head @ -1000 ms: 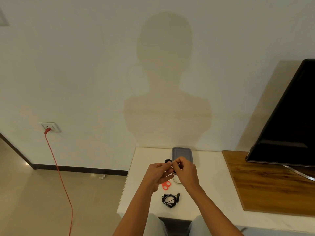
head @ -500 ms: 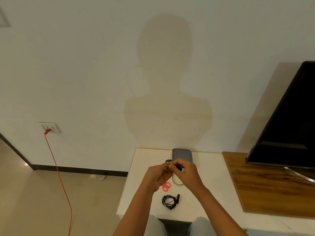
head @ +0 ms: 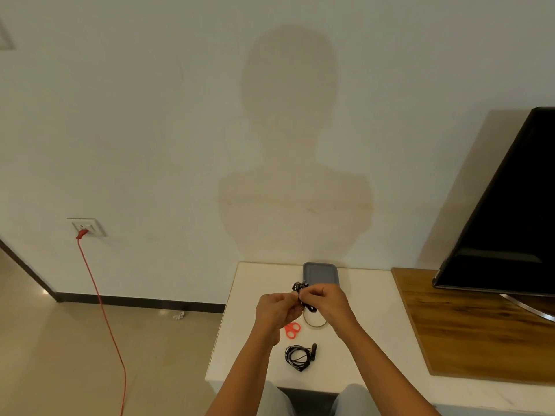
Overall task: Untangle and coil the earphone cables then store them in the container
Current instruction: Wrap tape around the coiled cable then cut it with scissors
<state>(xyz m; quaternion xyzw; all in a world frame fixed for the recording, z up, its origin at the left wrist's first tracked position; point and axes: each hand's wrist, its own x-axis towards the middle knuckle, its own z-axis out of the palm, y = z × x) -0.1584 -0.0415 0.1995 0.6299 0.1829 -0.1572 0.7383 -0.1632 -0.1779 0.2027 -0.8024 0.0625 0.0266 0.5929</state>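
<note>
The tangled earphone cable (head: 300, 288) hangs in the air just in front of the grey container (head: 320, 273), pinched by the curled fingers (head: 313, 293) of the left hand (head: 274, 309) and right hand (head: 329, 301). A coiled earphone (head: 298, 357) lies on the white tabletop (head: 369, 325), farther in front of the container.

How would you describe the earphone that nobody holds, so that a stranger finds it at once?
Start at the white table left of the wooden board. Near its front edge, nearer than the left hand and right hand, lies a black coil. Unlike the tangle in the hands and the red loops nearby, it is wound and untouched.
</note>
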